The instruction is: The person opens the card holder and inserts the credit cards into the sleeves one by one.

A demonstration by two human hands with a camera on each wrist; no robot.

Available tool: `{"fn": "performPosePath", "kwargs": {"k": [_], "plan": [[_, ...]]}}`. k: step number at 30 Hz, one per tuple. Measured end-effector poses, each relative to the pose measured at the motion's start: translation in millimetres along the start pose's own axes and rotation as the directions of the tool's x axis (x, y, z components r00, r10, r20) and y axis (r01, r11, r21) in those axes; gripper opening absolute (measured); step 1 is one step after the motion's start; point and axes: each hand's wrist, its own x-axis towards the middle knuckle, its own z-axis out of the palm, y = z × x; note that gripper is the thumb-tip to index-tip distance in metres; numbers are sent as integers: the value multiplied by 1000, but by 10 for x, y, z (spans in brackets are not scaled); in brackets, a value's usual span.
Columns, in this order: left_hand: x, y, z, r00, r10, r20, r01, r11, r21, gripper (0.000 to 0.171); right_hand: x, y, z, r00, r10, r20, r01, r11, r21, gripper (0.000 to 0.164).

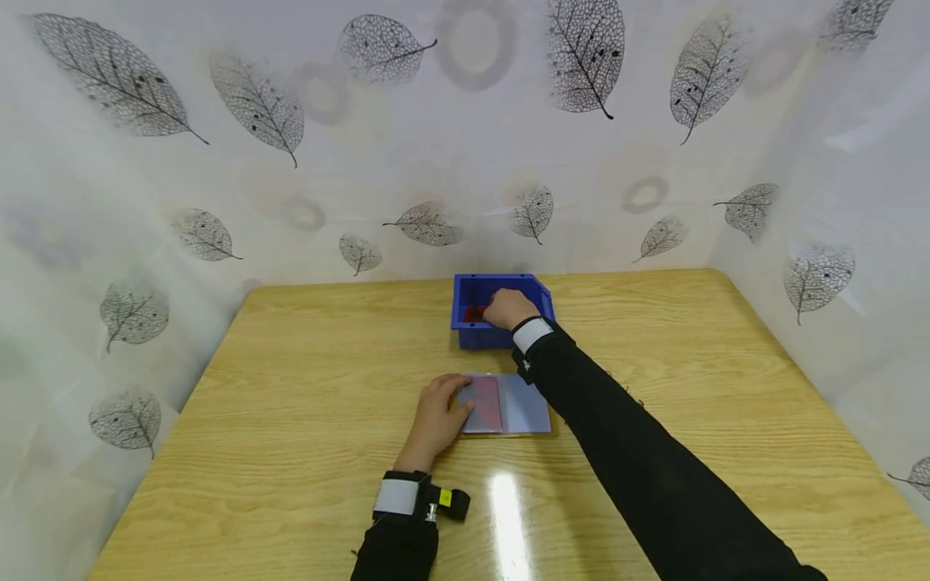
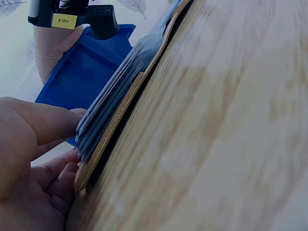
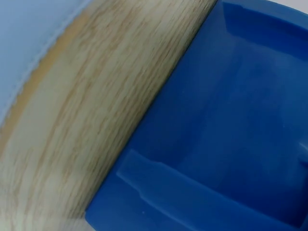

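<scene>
A card holder with clear plastic sleeves and a tan stitched cover lies spread out on the table. A pinkish-red card shows through its left-hand sleeve. My left hand grips the holder's left edge, thumb over the sleeves and other fingers along the edge. Beyond the holder stands a blue plastic bin. My right hand reaches down into it over the near rim, beside a dark red item inside. Its fingertips are hidden, and the right wrist view shows only the bin's outer wall and the holder's edge.
The wooden table reaches left and right of the holder and bin. A leaf-patterned pale sheet hangs behind the back edge and along both sides. My right sleeve crosses over the right part of the table.
</scene>
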Motion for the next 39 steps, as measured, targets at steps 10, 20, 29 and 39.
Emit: {"fn": "performPosePath", "kwargs": {"k": [10,20,29,39], "plan": [[4,34,-21,1000,-19,6,19,1000,-14,35,28,28,12,999,-23,-32,25,998,55,13],[0,6,-27,999,-32,28,33,999,-35,35,-79,31,-25,988,-133,-74,132,991,-25,27],[-10,-18,-34,1000,5,23,-4,999,-39,35,-173,63,-165,972,-198,-127,185,977,-108,23],[-13,-5,-50,1000,13,25,-12,1000,-25,34,-598,241,-553,868,-264,-420,341,932,120,25]]}}
